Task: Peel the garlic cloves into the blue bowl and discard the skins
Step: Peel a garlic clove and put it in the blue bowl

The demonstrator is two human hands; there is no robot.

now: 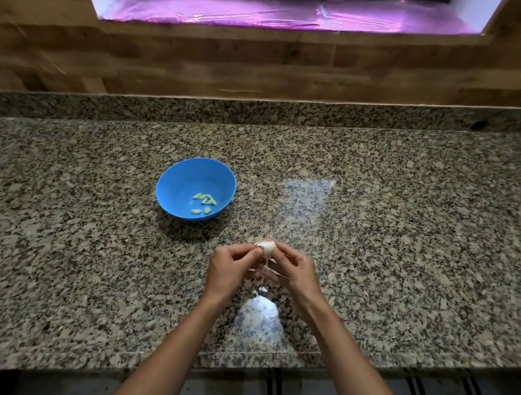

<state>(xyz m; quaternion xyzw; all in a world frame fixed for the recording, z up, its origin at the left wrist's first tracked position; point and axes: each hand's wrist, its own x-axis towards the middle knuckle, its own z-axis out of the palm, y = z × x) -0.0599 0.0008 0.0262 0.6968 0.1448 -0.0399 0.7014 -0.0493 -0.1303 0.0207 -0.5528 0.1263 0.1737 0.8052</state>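
Note:
A blue bowl [196,188] stands on the granite counter with several pale peeled cloves [205,201] in its bottom. To its lower right, my left hand [230,270] and my right hand [292,270] meet above the counter. Both pinch a white garlic piece [266,250] between their fingertips; a thin strip of skin hangs down from it. A small white scrap of skin [262,289] lies on the counter just below the hands.
The speckled granite counter [79,239] runs the width of the view, its front edge close to me. A low granite upstand and a wooden wall lie behind, with a window sill lined in pink film [278,15].

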